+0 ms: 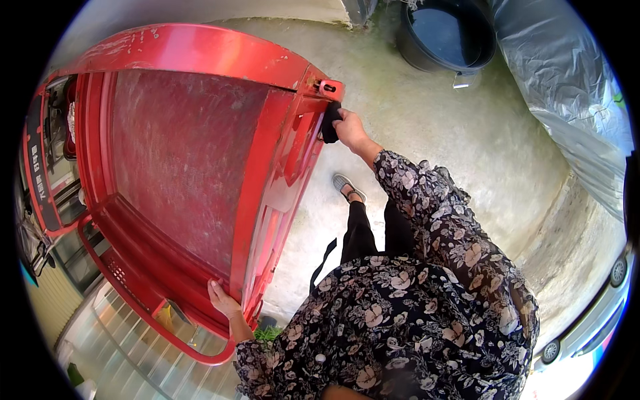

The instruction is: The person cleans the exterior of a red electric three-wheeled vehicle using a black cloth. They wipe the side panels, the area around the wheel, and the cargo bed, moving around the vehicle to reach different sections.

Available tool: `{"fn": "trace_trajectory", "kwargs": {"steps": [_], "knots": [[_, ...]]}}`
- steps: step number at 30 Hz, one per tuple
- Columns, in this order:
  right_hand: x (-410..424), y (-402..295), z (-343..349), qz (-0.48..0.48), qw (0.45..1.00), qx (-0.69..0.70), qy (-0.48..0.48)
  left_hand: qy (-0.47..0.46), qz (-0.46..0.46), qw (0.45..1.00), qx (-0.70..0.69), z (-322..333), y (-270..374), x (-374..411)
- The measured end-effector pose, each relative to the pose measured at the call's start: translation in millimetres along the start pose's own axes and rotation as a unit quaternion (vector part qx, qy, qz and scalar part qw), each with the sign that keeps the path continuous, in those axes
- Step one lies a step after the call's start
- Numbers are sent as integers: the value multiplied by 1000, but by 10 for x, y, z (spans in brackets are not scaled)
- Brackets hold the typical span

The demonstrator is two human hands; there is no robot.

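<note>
A red metal cargo bed (180, 165) of what looks like a cargo tricycle fills the left side, its floor scuffed and faded. My right hand (351, 131) is closed around a black cloth or pad (330, 122), pressed to the outer corner of the red tailgate (280, 160). Just above that cloth sits a metal latch (330, 89). My left hand (224, 301) lies on the inner face of the near side wall (165, 260), fingers extended, by its tailgate end. The palm side of this hand is hidden.
A black tub of water (447, 37) stands on the concrete floor (450, 130) at the upper right, next to a grey plastic sheet (555, 75). Along the bed's side runs a red tubular rail (160, 327). A parked car (595, 320) shows at lower right.
</note>
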State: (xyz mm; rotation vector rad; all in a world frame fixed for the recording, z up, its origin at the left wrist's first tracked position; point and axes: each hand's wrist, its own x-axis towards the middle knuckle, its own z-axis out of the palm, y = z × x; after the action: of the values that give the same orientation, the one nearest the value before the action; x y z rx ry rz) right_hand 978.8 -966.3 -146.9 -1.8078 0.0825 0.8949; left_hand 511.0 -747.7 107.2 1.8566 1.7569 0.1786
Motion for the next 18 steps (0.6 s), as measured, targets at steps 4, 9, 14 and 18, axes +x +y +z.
{"fn": "trace_trajectory", "kwargs": {"steps": [4,9,14,18], "knots": [[-665,-348,86,-92,993,66,14,11,0,1000,7,5,19,-52],[-740,-763,172,-234,962,-111,84,30,20,999,30,31,57,-52],[-860,-759,375,-254,947,-195,34,38,35,998,30,27,-6,-31],[-943,-719,399,-252,939,-230,-35,39,36,997,61,26,49,-52]]}}
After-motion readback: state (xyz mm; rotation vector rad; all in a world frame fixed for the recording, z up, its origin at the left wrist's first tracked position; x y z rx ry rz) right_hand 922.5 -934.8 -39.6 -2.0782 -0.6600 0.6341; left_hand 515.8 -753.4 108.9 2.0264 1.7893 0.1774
